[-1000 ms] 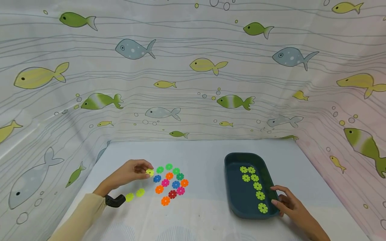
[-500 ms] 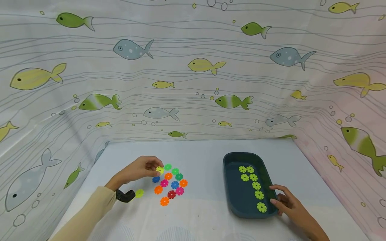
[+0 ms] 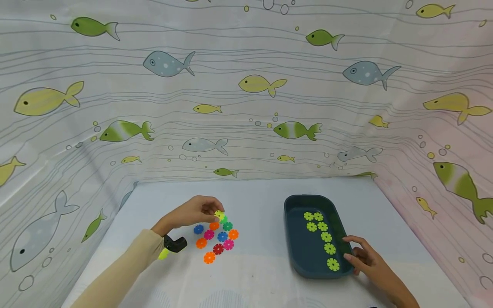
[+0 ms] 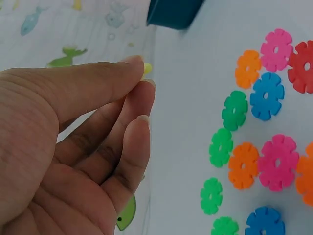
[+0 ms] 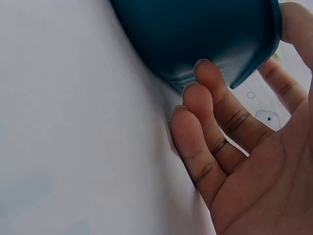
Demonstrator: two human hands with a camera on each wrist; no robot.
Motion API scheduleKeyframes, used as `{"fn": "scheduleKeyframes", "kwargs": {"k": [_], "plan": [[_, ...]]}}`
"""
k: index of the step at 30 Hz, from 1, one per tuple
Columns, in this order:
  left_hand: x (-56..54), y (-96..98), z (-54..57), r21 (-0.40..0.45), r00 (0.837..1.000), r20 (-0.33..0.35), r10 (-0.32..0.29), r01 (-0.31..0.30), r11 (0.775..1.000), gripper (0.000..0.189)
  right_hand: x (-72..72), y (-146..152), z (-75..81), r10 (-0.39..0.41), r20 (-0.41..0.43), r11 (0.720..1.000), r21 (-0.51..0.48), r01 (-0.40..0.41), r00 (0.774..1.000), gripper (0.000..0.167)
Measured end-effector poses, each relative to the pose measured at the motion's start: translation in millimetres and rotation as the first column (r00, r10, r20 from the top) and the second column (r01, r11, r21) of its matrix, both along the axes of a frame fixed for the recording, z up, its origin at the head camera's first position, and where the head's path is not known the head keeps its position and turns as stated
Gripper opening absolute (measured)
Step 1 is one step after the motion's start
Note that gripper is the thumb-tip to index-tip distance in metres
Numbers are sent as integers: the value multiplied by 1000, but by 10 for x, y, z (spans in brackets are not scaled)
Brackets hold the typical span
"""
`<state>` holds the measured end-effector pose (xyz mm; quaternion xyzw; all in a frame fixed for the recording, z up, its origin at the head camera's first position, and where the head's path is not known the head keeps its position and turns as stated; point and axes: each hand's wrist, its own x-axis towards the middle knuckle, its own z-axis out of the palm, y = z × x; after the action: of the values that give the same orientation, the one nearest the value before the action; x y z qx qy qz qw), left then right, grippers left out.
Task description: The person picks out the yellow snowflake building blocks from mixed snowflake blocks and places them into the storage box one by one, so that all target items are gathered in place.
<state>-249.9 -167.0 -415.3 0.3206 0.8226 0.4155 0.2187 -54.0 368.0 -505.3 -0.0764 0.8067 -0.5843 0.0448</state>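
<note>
Over the back of a cluster of loose flower-shaped discs, my left hand pinches a yellow disc between thumb and fingertip. Only a sliver of this yellow disc shows in the left wrist view. Below it lie orange, pink, blue, red and green discs, some hidden by the hand. At the right, my right hand grips the near right wall of a dark teal tray. Its fingers rest against the outside of the wall in the right wrist view. Several yellow discs lie inside the tray.
One more yellow disc lies beneath the left wrist, partly covered by the black wrist device. White table surface stretches between the discs and the tray. A fish-printed curtain encloses the back and sides.
My left hand has moved right, carrying the yellow disc across the back of the cluster. The right hand stays at the tray wall. The head view has shifted slightly.
</note>
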Motion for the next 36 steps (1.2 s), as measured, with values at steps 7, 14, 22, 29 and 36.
{"fn": "scheduleKeyframes", "kwargs": {"k": [7, 14, 22, 29, 36], "plan": [[-23, 245, 16, 24, 998, 1, -71, 70, 997, 22, -1, 13, -3, -12, 12, 1000, 12, 12, 1000, 50], [-44, 465, -11, 40, 993, 5, -122, 121, 992, 22, -17, 21, -26, 2, 4, 1000, -13, -2, 1000, 48], [-93, 703, -22, 44, 986, -25, -164, 165, 985, 23, -1, 13, -14, -14, 9, 1000, -2, 14, 1000, 49], [-118, 909, -4, 55, 980, -37, -197, 198, 979, 20, -3, 19, -14, 17, -28, 1000, -18, -18, 999, 48], [-125, 1111, -28, 91, 970, -41, -241, 244, 966, 21, -1, 23, -14, -12, 22, 1000, -12, 12, 1000, 49]]}}
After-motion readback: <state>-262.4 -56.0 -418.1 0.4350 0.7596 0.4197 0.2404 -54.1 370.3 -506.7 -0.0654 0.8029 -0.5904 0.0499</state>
